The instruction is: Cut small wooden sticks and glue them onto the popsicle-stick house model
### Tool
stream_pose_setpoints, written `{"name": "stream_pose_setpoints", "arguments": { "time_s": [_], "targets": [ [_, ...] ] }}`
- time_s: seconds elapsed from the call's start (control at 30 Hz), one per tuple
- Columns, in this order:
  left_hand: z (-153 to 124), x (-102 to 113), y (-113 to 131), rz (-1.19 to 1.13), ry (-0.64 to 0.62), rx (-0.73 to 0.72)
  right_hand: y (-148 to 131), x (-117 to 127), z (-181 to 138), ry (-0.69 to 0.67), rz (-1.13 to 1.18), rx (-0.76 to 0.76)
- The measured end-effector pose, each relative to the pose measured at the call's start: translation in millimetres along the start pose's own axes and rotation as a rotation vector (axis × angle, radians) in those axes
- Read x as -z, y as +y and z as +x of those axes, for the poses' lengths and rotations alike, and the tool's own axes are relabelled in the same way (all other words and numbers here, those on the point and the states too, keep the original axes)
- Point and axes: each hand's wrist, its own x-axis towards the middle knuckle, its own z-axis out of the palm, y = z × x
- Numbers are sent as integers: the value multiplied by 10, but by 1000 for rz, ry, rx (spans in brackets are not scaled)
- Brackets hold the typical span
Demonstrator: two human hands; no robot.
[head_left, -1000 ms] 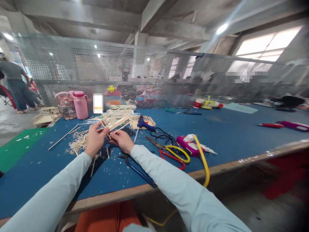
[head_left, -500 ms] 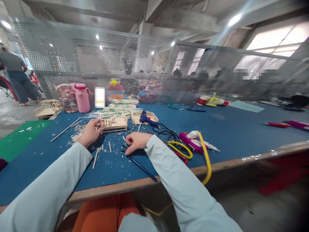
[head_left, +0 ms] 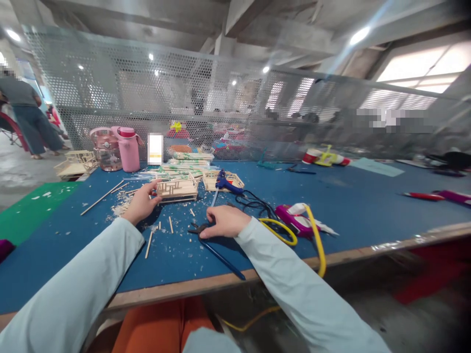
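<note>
A small frame model of thin wooden sticks [head_left: 177,189] stands on the blue table [head_left: 349,206]. My left hand [head_left: 141,203] holds its left end, thumb and fingers closed on the corner. My right hand [head_left: 226,220] lies nearer to me, with its fingers curled over the black head of blue-handled cutters [head_left: 218,250]. The handles of the cutters point toward the table's front edge. Cut stick pieces and wood chips [head_left: 162,228] are scattered between my hands.
A blue glue gun [head_left: 226,184], yellow-handled scissors [head_left: 280,231] and a magenta glue gun with a yellow cable [head_left: 294,215] lie right of my hands. A pink jug [head_left: 127,147] and long sticks [head_left: 103,196] are at the left. A person [head_left: 25,113] stands far left beyond a green mat [head_left: 25,211].
Both hands held the stick model lifted a second ago. It now rests on the table, my left hand still on it, and my right hand has moved to the cutters.
</note>
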Motion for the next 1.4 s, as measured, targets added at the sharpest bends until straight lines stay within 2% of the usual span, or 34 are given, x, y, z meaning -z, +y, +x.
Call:
{"name": "stream_pose_setpoints", "arguments": {
  "time_s": [0.1,0.23,0.37,0.53,0.63,0.73,0.83,0.9,0.97,1.03,1.13,1.3,1.4],
  "targets": [
    [-4,-14,4,0,-1,-3,-114,-82,-278,31,-78,-16],
    [-9,-52,-16,-88,29,-22,-196,-272,-496,104,-49,-72],
    [-15,-72,-30,-200,0,-2,-129,-348,-381,160,0,-182],
    [-29,-56,-4,-207,-33,45,-76,-176,-100,142,-66,-199],
    [-28,-50,16,-217,-49,56,-174,7,27,161,-81,-97],
    [-18,-21,19,-220,-94,45,-374,130,191,172,-5,175],
    [-7,73,-5,-241,-190,-5,-595,93,388,74,61,409],
    [-2,167,-34,-221,-212,0,-695,-5,490,78,75,400],
    [7,257,-66,-148,-155,21,-737,-111,542,149,70,282],
    [17,313,-91,-59,-36,27,-733,-182,546,185,49,190],
    [27,309,-89,20,123,28,-713,-199,512,132,8,190],
    [26,279,-56,28,283,3,-735,-151,484,98,31,164],
    [51,375,-90,49,544,21,-680,-110,469,78,78,166]
  ]
}}
